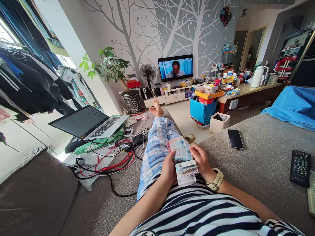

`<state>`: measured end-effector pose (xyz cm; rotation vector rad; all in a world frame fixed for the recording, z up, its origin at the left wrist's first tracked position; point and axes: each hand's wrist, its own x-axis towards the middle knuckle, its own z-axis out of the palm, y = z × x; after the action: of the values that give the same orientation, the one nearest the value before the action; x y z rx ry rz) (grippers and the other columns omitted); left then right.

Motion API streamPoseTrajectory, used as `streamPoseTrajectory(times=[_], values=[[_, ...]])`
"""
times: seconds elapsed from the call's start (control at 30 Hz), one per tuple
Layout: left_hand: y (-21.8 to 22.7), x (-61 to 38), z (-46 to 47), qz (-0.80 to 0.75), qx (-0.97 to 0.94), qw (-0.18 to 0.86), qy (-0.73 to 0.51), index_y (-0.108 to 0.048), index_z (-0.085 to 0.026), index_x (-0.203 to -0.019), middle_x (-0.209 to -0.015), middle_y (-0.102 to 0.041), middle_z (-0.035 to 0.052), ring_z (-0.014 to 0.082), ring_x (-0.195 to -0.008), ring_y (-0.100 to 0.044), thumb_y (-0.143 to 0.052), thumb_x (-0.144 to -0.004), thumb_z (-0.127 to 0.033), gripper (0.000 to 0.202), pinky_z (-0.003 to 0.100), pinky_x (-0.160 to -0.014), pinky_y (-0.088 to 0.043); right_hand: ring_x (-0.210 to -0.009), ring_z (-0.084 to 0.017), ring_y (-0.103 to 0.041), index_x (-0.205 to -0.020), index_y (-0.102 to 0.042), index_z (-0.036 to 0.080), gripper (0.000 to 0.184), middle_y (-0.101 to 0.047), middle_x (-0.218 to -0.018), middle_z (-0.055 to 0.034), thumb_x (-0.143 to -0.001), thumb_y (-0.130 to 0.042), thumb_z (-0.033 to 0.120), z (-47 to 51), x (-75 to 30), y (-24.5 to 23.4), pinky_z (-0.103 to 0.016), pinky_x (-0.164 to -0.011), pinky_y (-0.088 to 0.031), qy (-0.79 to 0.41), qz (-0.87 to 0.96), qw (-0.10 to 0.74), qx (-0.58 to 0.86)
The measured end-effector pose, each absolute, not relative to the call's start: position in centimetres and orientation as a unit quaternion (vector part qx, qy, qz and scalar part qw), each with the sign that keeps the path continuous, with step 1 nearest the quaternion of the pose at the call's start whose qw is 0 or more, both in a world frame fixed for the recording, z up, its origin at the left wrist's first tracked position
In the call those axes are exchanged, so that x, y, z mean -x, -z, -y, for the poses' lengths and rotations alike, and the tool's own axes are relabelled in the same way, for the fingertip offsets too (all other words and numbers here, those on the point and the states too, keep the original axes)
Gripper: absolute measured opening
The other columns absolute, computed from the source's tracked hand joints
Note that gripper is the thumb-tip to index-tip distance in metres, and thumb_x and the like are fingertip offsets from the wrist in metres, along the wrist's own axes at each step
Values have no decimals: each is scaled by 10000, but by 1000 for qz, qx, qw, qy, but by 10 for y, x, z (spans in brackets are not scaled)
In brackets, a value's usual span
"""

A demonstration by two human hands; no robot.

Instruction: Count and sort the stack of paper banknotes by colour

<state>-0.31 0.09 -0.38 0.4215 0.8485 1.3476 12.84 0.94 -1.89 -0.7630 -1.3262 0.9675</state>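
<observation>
The banknotes [183, 154] hide most fingers of the left hand [169, 167], text on the laptop [80, 123] well left of those fingers is too small to read, and the right edge cuts off a pale object [311, 195] far right of them.

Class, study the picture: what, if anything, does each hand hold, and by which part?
Banknotes. The left hand grips them along their left side; the right hand holds the upper ones at their right edge.
</observation>
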Motion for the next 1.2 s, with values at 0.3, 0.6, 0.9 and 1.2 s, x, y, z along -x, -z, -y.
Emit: streamPoseTrajectory(times=[0.3,0.6,0.9,1.2], values=[[5,5,-2,-367,-196,685,-597,-653,-153,-926,-916,-720,94,353,-1052,-646,-607,-753,-290,225,462,-807,-539,-559,-138,-387,-725,-553,203,332,-450,-617,22,-865,-541,505,-8,-129,18,-262,-524,-329,-427,574,616,330],[4,5,-2,-359,-201,685,-602,-654,-154,-934,-932,-722,88,352,-1045,-648,-608,-759,-273,217,466,-790,-539,-562,-140,-383,-711,-549,207,344,-440,-613,22,-863,-545,515,-6,-129,15,-269,-537,-339,-426,580,615,322],[3,5,-1,-353,-212,683,-603,-665,-152,-928,-918,-723,86,356,-1049,-646,-622,-754,-280,220,466,-796,-539,-574,-138,-377,-708,-543,205,321,-433,-626,22,-877,-541,477,-6,-130,16,-266,-542,-330,-427,582,615,318],[2,3,-1,-357,-185,686,-607,-667,-149,-936,-937,-725,87,348,-1079,-634,-579,-772,-243,209,457,-800,-548,-575,-139,-373,-714,-536,208,320,-426,-629,21,-906,-509,462,-7,-130,21,-270,-546,-318,-435,572,625,303]])
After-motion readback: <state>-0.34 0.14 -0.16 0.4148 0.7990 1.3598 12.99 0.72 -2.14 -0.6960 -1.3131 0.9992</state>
